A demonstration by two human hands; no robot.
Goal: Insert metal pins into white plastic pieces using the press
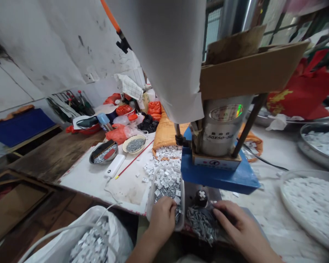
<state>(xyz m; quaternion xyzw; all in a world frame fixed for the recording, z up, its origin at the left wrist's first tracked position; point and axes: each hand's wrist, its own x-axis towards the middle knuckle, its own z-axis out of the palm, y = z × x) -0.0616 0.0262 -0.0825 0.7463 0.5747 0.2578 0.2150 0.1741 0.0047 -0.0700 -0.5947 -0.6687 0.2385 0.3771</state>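
My left hand is over the near end of a clear plastic tub, its fingers pinched together. Whatever lies between them is hidden. Small square white plastic pieces and metal nails fill the tub. Right of it, a loose pile of nails lies below a round black holder with a white piece on top. Beside that pile is my right hand, thumb and forefinger close together; I cannot make out what they hold. A press with a blue base and a silver cylinder stands just behind.
White pieces spill from an orange sack. At left are a bowl of nails, a metal bowl, a white power bank and a red stick. A white bag stands below. Round trays of white pieces sit right.
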